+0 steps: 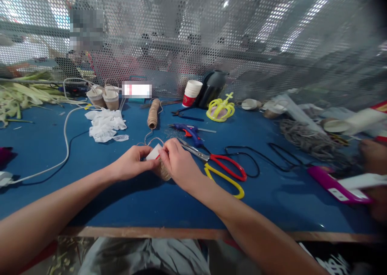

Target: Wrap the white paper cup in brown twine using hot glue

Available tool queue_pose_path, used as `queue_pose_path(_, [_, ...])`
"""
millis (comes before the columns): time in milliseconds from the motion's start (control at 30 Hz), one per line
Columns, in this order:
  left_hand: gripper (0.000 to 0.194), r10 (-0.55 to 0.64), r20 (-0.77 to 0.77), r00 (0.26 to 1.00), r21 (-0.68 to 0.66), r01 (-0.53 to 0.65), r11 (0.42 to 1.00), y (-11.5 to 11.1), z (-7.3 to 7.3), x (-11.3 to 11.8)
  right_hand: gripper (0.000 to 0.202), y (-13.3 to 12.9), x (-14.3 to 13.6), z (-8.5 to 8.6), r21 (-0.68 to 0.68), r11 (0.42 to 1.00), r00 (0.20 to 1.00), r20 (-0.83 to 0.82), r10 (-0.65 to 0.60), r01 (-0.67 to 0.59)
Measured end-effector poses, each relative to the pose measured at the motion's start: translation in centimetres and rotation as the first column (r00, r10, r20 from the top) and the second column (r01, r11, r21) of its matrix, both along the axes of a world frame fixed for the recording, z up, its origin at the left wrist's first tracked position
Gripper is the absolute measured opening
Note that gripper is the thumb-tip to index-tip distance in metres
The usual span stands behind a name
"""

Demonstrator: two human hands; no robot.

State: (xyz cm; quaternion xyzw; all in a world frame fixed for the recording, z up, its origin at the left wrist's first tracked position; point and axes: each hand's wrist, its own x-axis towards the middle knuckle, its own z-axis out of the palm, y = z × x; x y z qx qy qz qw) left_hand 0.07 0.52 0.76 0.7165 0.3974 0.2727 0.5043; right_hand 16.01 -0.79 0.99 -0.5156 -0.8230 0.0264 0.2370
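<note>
Just above the blue table, a small white paper cup (153, 152) with a red edge lies tilted between my hands, part of it wound with brown twine (165, 172). My left hand (133, 161) is closed around its left side. On the other side my right hand (179, 162) pinches the cup at the wound part, and its fingers hide some of the twine. A loose strand loops from the twine spool (153, 113) behind toward my hands. Scissors with red and yellow handles (228, 167) lie beside my right hand, and a blue glue gun (190, 133) lies beyond.
White cloth (107, 124) and twine-wrapped cups (111, 99) sit at left. Stacked paper cups (192, 94), pliers (187, 115) and a yellow crown-shaped piece (220, 108) stand behind. A purple power strip (335, 186) and grey cord bundle (306, 136) lie right, near another person's hand.
</note>
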Motion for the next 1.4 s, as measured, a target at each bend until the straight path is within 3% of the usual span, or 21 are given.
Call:
queue_pose_path(433, [0.013, -0.019, 0.095, 0.995, -0.062, 0.025, 0.998, 0.1, -0.3, 0.1, 0.018, -0.1, -0.3, -0.1, 0.040, 0.999, 0.997, 0.071, 0.013, -0.015])
queue_pose_path(567, [0.014, -0.026, 0.101, 0.995, -0.028, 0.029, 0.999, 0.2, -0.4, 0.0, 0.014, 0.1, 0.0, -0.1, 0.065, 0.997, 0.998, -0.028, 0.048, -0.047])
queue_pose_path(667, [0.019, -0.048, 0.069, 0.996, 0.032, 0.046, 0.998, 0.3, -0.4, -0.1, 0.009, 0.4, 0.4, 0.2, 0.079, 0.987, 0.972, -0.178, 0.154, -0.142])
queue_pose_path(800, [0.020, -0.077, -0.016, 0.997, 0.144, 0.079, 0.987, 0.2, -0.4, -0.1, 0.007, 0.8, 0.3, 1.9, 0.025, 0.965, 0.915, -0.312, 0.257, -0.263])
queue_pose_path(933, [0.023, -0.123, -0.033, 0.992, 0.200, 0.127, 0.972, -0.4, -0.3, 0.1, 0.006, 1.4, -1.2, 4.5, -0.089, 0.927, 0.905, -0.270, 0.330, -0.364])
queue_pose_path(1033, [0.023, -0.229, -0.029, 0.973, 0.240, 0.229, 0.943, -1.0, -0.1, 0.3, 0.007, 2.7, -3.1, 6.1, -0.189, 0.910, 0.909, -0.279, 0.311, -0.369])
queue_pose_path(1133, [0.020, -0.308, -0.018, 0.951, 0.357, 0.294, 0.887, -1.5, 0.4, 0.4, 0.009, 4.5, -5.2, 6.6, -0.315, 0.838, 0.879, -0.333, 0.343, -0.446])
queue_pose_path(1233, [0.019, -0.341, -0.026, 0.940, 0.420, 0.320, 0.850, -1.9, 0.9, 0.4, 0.009, 6.1, -6.7, 5.9, -0.440, 0.699, 0.816, -0.431, 0.385, -0.563])
queue_pose_path(1333, [0.019, -0.364, -0.046, 0.930, 0.413, 0.349, 0.841, -2.1, 1.3, 0.4, 0.011, 7.2, -6.5, 4.6, -0.630, 0.618, 0.882, -0.311, 0.354, -0.470])
queue_pose_path(1400, [0.018, -0.369, -0.046, 0.928, 0.407, 0.355, 0.842, -2.1, 1.5, 0.3, 0.013, 7.8, -5.1, 4.0, -0.680, 0.633, 0.925, -0.205, 0.320, -0.370])
